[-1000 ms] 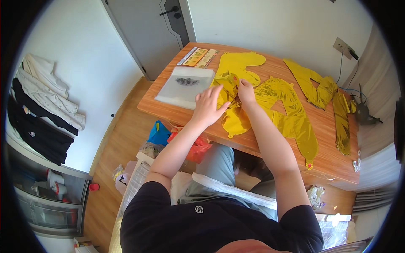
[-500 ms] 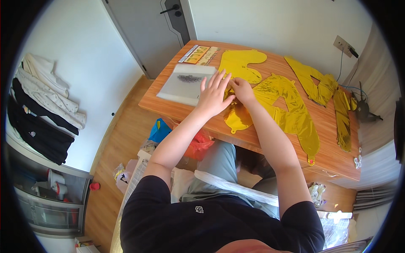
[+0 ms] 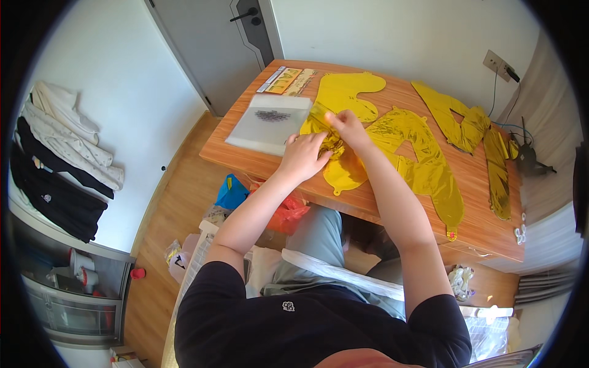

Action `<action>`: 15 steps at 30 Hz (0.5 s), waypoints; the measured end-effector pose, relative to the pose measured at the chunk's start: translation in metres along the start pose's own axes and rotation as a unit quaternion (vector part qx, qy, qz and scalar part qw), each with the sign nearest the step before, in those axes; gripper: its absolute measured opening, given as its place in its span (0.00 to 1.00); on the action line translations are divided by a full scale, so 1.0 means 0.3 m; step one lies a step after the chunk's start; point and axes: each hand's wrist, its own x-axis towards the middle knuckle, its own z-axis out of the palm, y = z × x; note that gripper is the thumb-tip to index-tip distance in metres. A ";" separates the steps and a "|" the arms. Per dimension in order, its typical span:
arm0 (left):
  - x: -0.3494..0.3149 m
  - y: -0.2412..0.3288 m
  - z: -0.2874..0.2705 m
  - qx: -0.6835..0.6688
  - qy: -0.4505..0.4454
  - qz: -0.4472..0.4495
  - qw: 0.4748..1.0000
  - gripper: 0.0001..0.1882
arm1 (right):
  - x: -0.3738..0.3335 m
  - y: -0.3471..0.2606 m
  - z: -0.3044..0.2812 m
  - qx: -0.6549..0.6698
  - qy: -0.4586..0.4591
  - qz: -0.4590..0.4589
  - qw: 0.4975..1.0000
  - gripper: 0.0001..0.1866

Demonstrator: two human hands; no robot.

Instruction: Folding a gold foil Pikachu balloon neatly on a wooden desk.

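Note:
A deflated gold foil balloon [image 3: 345, 175] lies at the near edge of the wooden table, crumpled in its middle. My left hand [image 3: 302, 156] is closed on the crumpled part, thumb and fingers bent around it. Just to the right, my right hand [image 3: 348, 130] pinches the same foil, its fingers curled in. A thin strip of foil sticks up between the two hands. Behind my hands lies a second flat gold balloon [image 3: 346, 92], and right of my right hand a larger wrinkled letter-shaped balloon [image 3: 423, 162].
A clear plastic bag [image 3: 264, 126] and a printed card [image 3: 285, 80] lie on the table's left side. More gold balloons [image 3: 460, 126] lie at the right, near a black router-like device [image 3: 532, 161] with cables. Red plastic bags [image 3: 285, 211] hang below the front edge.
My left hand has gone from outstretched fingers to a curled grip, moving down toward me. My right hand has turned slightly, and more crumpled foil shows between the hands.

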 end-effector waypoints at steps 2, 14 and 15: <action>0.016 0.014 0.003 0.014 -0.032 -0.008 0.999 0.27 | -0.014 0.011 -0.011 -0.096 -0.063 -0.047 0.992 0.49; 0.014 -0.036 0.061 0.026 0.059 -0.022 0.998 0.40 | -0.064 -0.075 0.011 -0.126 -0.130 -0.053 0.982 0.38; 0.026 -0.015 0.050 0.020 0.016 -0.027 0.999 0.41 | -0.060 -0.046 -0.007 -0.128 -0.127 -0.050 0.982 0.38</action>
